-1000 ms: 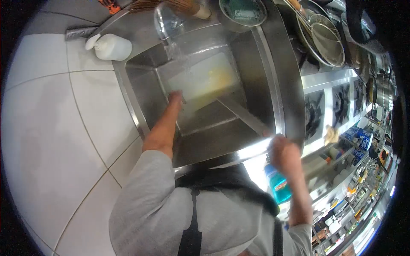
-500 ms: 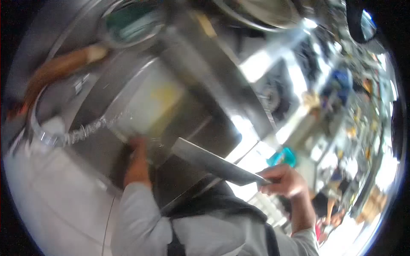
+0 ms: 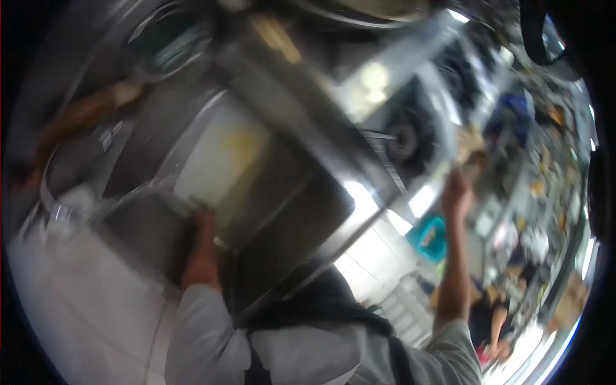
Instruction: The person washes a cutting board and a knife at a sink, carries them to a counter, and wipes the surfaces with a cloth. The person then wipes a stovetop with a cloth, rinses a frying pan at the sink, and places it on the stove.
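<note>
In a metal sink, my left hand (image 3: 204, 226) is at the lower corner of a whitish board (image 3: 208, 163) with a yellow patch. Blur hides its fingers, so whether it grips the board is unclear. My right hand (image 3: 457, 189) reaches out to the far right, over the counter beside a pale tan item (image 3: 470, 142). Its fingers look closed, with a small dark shape at their tips that I cannot make out. The knife blade does not show clearly.
A metal sink rim (image 3: 314, 138) runs diagonally across the middle. A teal basket (image 3: 428, 237) is below the right forearm. At upper left is a round vessel (image 3: 170, 42). Another person (image 3: 491, 324) is at the lower right, near cluttered shelves.
My right hand has swung up and away to the right from near the sink, where it held a broad-bladed knife. That blade is no longer visible. My left hand has barely moved.
</note>
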Motion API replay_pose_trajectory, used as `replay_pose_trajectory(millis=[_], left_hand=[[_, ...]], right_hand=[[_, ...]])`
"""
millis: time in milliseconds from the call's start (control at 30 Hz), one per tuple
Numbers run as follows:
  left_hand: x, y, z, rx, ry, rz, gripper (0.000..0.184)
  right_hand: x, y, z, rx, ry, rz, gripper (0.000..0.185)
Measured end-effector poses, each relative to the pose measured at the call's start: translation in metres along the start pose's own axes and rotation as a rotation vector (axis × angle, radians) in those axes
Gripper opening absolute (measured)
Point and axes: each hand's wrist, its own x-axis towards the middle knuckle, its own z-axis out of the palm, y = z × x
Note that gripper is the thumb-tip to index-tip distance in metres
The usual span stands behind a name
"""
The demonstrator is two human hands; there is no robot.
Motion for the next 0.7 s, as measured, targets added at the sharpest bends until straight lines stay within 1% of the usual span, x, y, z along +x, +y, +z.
replay_pose_trajectory(millis=[33, 67, 100, 133, 200, 233, 300, 333, 367, 400, 433, 467, 500, 533, 567, 600, 633, 700], left_hand=[[0.002, -0.017, -0.012, 0.659, 0.045, 0.359, 0.051], [-0.005, -0.007, -0.019, 0.537, 0.077, 0.27, 0.052], [-0.092, 0.107, -0.019, -0.103, 0.215, -0.082, 0.048], [-0.093, 0.111, -0.027, 0.017, 0.406, -0.031, 0.036], [-0.125, 0.156, -0.042, -0.369, 0.344, 0.046, 0.026], [-0.13, 0.163, -0.049, -0.375, 0.358, 0.05, 0.026], [-0.132, 0.176, -0.062, -0.857, 0.03, 0.335, 0.022], [-0.129, 0.186, -0.07, -0.858, 0.036, 0.342, 0.022], [-0.125, 0.197, -0.078, -0.858, -0.072, 0.302, 0.021], [-0.126, 0.209, -0.084, -0.852, -0.179, 0.26, 0.021], [-0.129, 0.219, -0.087, -0.853, -0.178, 0.265, 0.021], [-0.138, 0.234, -0.088, -0.881, -0.176, 0.193, 0.02], [-0.149, 0.251, -0.087, -0.907, -0.174, 0.118, 0.02], [-0.167, 0.274, -0.083, -0.909, -0.179, 0.121, 0.02], [-0.191, 0.301, -0.075, -0.883, -0.125, 0.125, 0.018], [-0.205, 0.316, -0.068, -0.856, -0.071, 0.125, 0.016], [-0.208, 0.321, -0.061, -0.86, -0.072, 0.123, 0.016], [-0.203, 0.324, -0.055, -0.733, -0.038, 0.252, 0.014]], right_hand=[[0.012, 0.035, 0.04, 0.072, -0.001, -0.017, 0.042], [0.017, 0.051, 0.075, 0.146, -0.002, -0.028, 0.041], [0.021, 0.038, 0.082, 0.191, 0.023, -0.039, 0.04], [0.02, 0.025, 0.083, 0.221, 0.054, -0.032, 0.04], [0.023, 0.024, 0.092, 0.161, -0.022, 0.017, 0.04], [0.021, 0.023, 0.096, 0.2, -0.016, 0.027, 0.042], [0.021, 0.016, 0.095, 0.254, -0.036, 0.053, 0.042], [0.021, 0.013, 0.093, 0.297, -0.064, 0.086, 0.042], [0.021, 0.017, 0.1, 0.283, 0.017, 0.037, 0.045], [0.022, 0.016, 0.099, 0.287, 0.022, 0.034, 0.045], [0.024, 0.015, 0.098, 0.291, -0.024, 0.051, 0.048], [0.026, 0.016, 0.096, 0.293, -0.07, 0.067, 0.05], [0.026, 0.017, 0.096, 0.292, -0.066, 0.068, 0.05], [0.027, 0.021, 0.1, 0.353, -0.064, 0.093, 0.053], [0.027, 0.025, 0.102, 0.413, -0.062, 0.117, 0.056], [0.027, 0.026, 0.1, 0.409, -0.062, 0.117, 0.056], [0.027, 0.027, 0.097, 0.4, -0.09, 0.135, 0.058], [0.026, 0.029, 0.097, 0.388, -0.12, 0.145, 0.061]])
